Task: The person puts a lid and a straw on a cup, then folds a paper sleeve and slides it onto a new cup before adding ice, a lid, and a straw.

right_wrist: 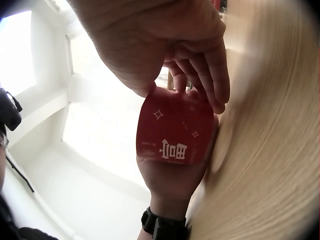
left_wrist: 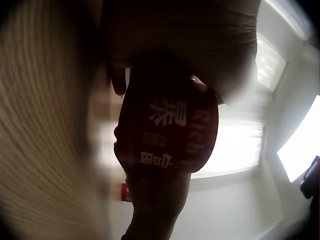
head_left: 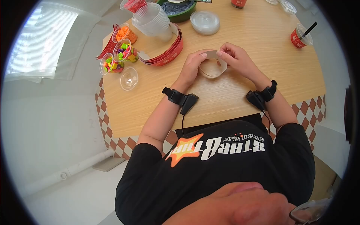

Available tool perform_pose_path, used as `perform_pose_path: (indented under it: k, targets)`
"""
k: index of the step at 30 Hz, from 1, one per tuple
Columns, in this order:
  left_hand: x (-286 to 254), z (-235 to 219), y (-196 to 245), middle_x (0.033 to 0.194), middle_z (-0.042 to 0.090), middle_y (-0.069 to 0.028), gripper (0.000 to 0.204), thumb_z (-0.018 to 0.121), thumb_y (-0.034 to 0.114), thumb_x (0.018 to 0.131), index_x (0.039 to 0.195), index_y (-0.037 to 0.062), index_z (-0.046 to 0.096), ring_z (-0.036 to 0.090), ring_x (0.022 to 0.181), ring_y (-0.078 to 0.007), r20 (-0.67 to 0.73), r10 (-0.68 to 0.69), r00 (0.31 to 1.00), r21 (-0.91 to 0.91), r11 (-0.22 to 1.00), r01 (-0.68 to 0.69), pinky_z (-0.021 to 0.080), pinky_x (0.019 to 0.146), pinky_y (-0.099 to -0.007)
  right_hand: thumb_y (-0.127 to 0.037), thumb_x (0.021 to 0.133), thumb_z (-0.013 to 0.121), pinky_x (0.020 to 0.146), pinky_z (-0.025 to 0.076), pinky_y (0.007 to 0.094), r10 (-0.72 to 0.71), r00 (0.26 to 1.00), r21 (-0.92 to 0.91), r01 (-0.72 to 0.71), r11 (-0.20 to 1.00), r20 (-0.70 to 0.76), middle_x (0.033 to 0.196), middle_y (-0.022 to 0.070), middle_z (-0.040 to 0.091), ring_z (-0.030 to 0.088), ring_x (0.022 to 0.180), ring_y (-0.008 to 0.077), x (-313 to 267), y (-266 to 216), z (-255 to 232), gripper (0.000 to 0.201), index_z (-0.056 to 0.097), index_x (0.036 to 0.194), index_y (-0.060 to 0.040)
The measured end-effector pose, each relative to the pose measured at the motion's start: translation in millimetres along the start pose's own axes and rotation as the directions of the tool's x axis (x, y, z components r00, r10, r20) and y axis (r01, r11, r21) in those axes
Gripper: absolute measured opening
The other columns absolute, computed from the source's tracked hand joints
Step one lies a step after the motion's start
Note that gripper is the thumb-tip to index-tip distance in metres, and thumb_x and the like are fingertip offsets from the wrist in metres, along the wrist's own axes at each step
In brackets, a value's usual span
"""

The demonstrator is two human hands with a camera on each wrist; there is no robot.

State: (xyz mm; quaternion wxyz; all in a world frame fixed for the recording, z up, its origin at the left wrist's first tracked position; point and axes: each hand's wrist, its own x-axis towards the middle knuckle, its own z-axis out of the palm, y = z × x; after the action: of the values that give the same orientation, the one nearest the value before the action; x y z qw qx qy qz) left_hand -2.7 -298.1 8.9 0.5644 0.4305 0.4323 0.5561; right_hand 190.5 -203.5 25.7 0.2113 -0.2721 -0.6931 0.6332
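at the centre of the frame, both the left hand (head_left: 192, 67) and right hand (head_left: 235, 59) pinch a curled red paper sleeve (head_left: 212, 64) above the wooden table (head_left: 262, 75).

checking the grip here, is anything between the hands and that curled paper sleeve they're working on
Nothing visible. The left hand and right hand both pinch the paper sleeve directly, fingers on its red printed face, held just above the wooden table.

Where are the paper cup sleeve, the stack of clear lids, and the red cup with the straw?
paper cup sleeve (head_left: 212, 68), head view, front of its curved band
stack of clear lids (head_left: 205, 22), head view, top lid
red cup with straw (head_left: 299, 38), head view, its side
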Motion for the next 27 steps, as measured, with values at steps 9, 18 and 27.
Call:
perform_pose_path:
  k: [9, 18, 27]
  targets:
    - [-5.0, 15.2, 3.0, 0.108, 0.069, -0.0072, 0.029, 0.052, 0.019, 0.099, 0.116, -0.0012, 0.065, 0.062, 0.091, -0.0115, -0.054, 0.122, 0.991, 0.243, 0.964, -0.105, 0.051, 0.080, -0.0270, -0.013, 0.092, 0.061, 0.061, 0.047, 0.0273, -0.186, 0.979, -0.191, 0.167, 0.967, -0.087, 0.074, 0.0064, 0.062, 0.059, 0.069, 0.0112, -0.1, 4.7, 14.2, 0.015, 0.058, 0.097, 0.0012]
    - [-6.8, 16.2, 0.2, 0.098, 0.070, -0.0059, 0.027, 0.053, 0.017, 0.098, 0.107, -0.0023, 0.068, 0.061, 0.086, -0.0105, -0.132, 0.181, 0.975, 0.329, 0.935, -0.129, 0.051, 0.078, -0.0269, -0.004, 0.085, 0.060, 0.063, 0.048, 0.0301, -0.215, 0.974, -0.408, 0.170, 0.897, -0.066, 0.077, 0.0116, 0.065, 0.060, 0.068, 0.0183, -4.1, -10.7, 16.6, 0.015, 0.059, 0.099, 0.0010]
    - [-0.9, 12.5, -9.7, 0.081, 0.067, -0.0032, 0.024, 0.052, 0.014, 0.095, 0.101, -0.0011, 0.070, 0.058, 0.071, -0.0064, -0.127, 0.336, 0.933, 0.336, 0.900, -0.278, 0.050, 0.055, -0.0225, -0.018, 0.088, 0.070, 0.061, 0.048, 0.0299, -0.206, 0.976, -0.352, 0.168, 0.921, -0.074, 0.074, 0.0108, 0.065, 0.060, 0.064, 0.0160, -2.6, -6.4, 17.4, 0.022, 0.062, 0.097, 0.0004]
